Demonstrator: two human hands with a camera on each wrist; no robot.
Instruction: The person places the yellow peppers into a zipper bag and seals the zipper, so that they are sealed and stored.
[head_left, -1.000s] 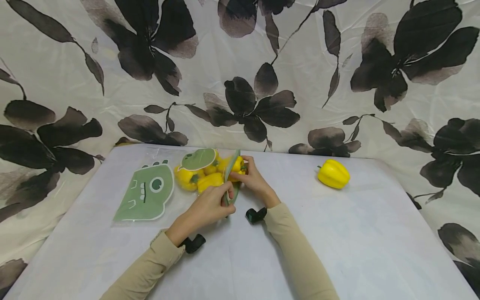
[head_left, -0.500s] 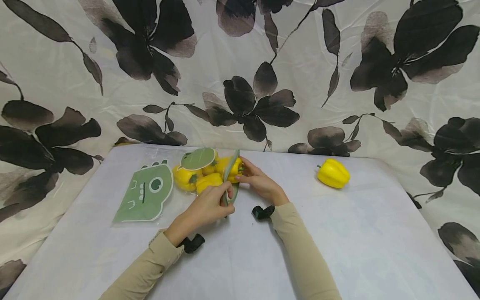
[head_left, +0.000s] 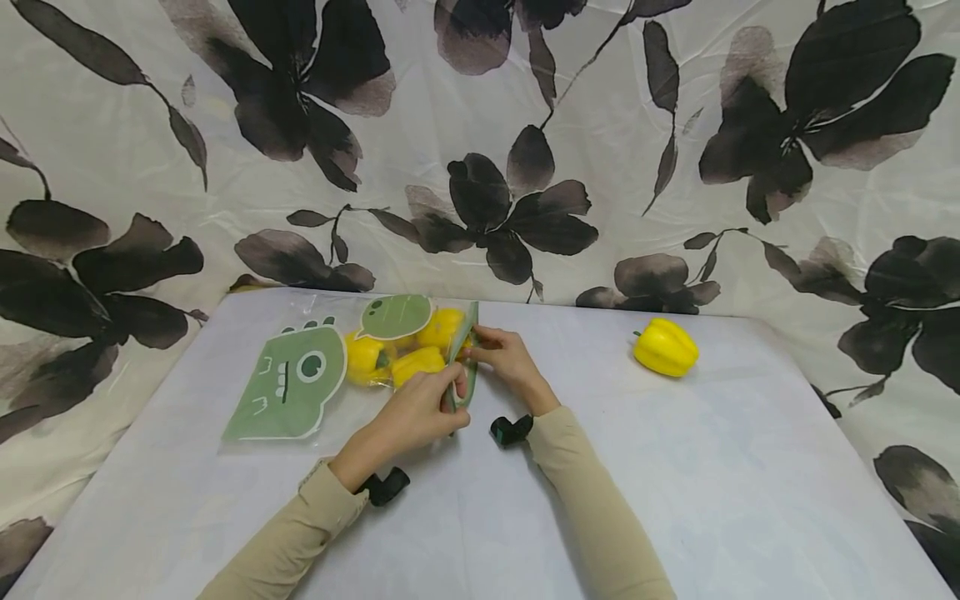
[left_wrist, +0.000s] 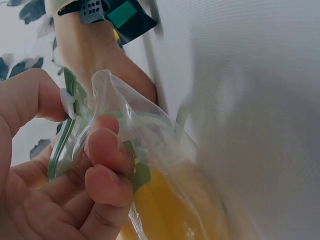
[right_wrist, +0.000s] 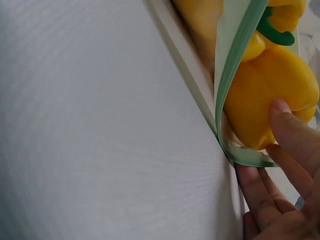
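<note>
A clear zip bag with green print (head_left: 395, 317) lies at the back middle of the table, several yellow bell peppers inside. My left hand (head_left: 422, 408) pinches the near side of its green-edged mouth; in the left wrist view the thumb is at a small white slider (left_wrist: 67, 103) on the zip strip. At that mouth is my right hand (head_left: 516, 364). In the right wrist view its thumb presses a yellow bell pepper (right_wrist: 270, 95) just inside the opening, while other fingers lie at the bag's lower rim. The peppers deeper inside are partly hidden.
Left of the peppers lies a flat clear bag with a green one-eyed monster print (head_left: 296, 387). A single loose yellow bell pepper (head_left: 666, 347) rests at the back right of the white-covered table (head_left: 735, 467). Behind hangs a flower-patterned cloth (head_left: 645, 150).
My right hand drew back to the right, then moved left again to the bag's mouth. The pepper at the mouth now sits deeper inside. My left hand keeps its pinch on the edge.
</note>
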